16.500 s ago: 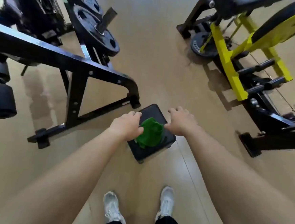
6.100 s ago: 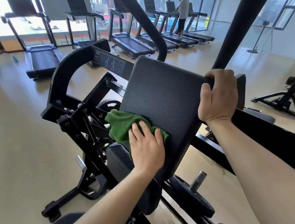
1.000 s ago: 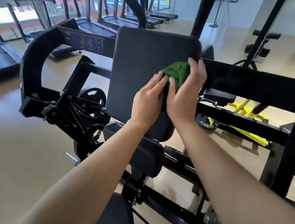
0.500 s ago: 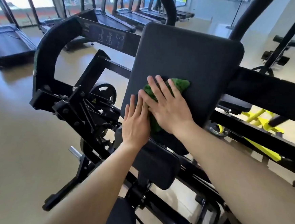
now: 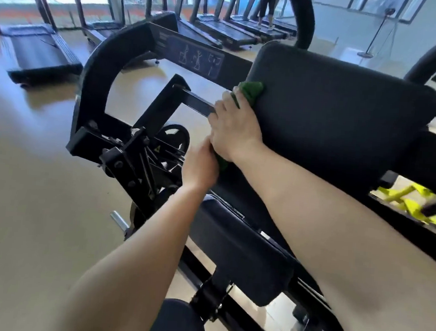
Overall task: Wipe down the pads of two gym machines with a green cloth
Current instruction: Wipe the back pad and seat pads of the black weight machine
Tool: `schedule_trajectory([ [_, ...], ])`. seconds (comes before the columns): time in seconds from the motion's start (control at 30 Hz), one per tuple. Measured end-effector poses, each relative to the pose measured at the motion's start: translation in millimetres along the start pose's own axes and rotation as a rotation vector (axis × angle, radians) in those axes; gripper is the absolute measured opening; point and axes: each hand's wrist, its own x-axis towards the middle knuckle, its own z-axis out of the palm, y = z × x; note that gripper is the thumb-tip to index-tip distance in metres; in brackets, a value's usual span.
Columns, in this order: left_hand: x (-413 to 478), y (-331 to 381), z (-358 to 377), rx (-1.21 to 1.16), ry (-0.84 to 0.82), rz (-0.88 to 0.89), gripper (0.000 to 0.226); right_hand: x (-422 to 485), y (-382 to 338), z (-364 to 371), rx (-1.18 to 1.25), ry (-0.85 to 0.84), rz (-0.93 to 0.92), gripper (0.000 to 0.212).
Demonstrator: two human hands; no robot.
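Observation:
A large black back pad [image 5: 340, 117] stands tilted on a black gym machine, with a smaller black seat pad [image 5: 241, 248] below it. My right hand [image 5: 234, 126] presses the green cloth [image 5: 251, 91] flat against the pad's left edge; the cloth shows above my fingers and again below my palm. My left hand [image 5: 200, 165] sits just under it at the pad's lower left edge, fingers curled around the edge and touching the cloth's lower end.
The machine's black frame [image 5: 95, 82] with a weight plate [image 5: 174, 141] and a steel peg [image 5: 118, 220] lies to the left. Treadmills [image 5: 38, 52] line the back windows, and a person walks on one. Yellow machine parts [image 5: 409, 201] show at right.
Both hands have slid with the cloth from the middle of the back pad to its left edge. The left hand has curled around that edge.

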Motion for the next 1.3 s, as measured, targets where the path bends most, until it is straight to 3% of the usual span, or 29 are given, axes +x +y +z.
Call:
schedule_trajectory([
  [0.2, -33.4, -55.5, 1.4, 0.06, -0.208, -0.122, 0.028, -24.2, -58.6, 15.6, 0.044, -0.043, -0.103, 0.046],
  [0.3, -33.5, -63.5, -5.9, -0.186, -0.288, -0.259, 0.03, -29.0, -52.9, 21.7, 0.101, -0.007, -0.215, 0.047],
  [0.37, -23.2, -57.3, -11.7, -0.418, -0.238, -0.364, 0.031, -25.1, -29.7, 15.8, 0.122, 0.05, -0.202, 0.042],
  [0.43, -4.7, -36.8, -16.6, -0.543, -0.147, -0.361, 0.026, -19.7, -1.4, 5.7, 0.09, 0.11, -0.091, 0.037],
  [0.6, 25.4, 35.1, -22.8, -0.649, 0.066, -0.293, 0.035, -15.7, 20.6, -13.6, -0.008, 0.206, 0.183, 0.044],
  [0.67, 19.8, 41.3, -20.4, -0.77, 0.153, -0.341, 0.042, -13.4, 10.9, -12.0, 0.046, 0.088, 0.149, 0.04],
  [0.73, 16.5, 36.4, -14.1, -0.886, 0.189, -0.352, 0.037, -5.8, 1.5, -7.2, 0.054, 0.085, 0.085, 0.035],
  [0.83, 18.8, 25.7, -8.0, -1.082, 0.143, -0.44, 0.033, 0.1, -4.9, -7.3, -0.038, 0.032, -0.112, 0.033],
  [0.93, 20.6, 20.0, -4.6, -1.274, 0.031, -0.484, 0.03, 4.1, -1.8, -13.1, 0.068, -0.091, -0.255, 0.029],
  [1.0, 18.5, 14.7, -0.2, -1.251, -0.023, -0.487, 0.045, -0.6, 3.2, -14.9, 0.105, -0.1, -0.236, 0.04],
  [1.1, 17.9, 12.2, -0.5, -0.984, -0.104, -0.439, 0.044, -19.9, 22.2, 1.0, 0.25, 0.06, -0.104, 0.048],
  [1.2, 26.7, 22.1, -7.9, -0.823, -0.18, -0.361, 0.056, -55.6, 32.3, 11.1, 0.291, 0.101, -0.058, 0.061],
  [1.3, 35.4, 31.5, -12.7, -0.774, -0.153, -0.264, 0.046, -80.9, 29.8, 16.1, 0.279, 0.123, -0.014, 0.065],
])
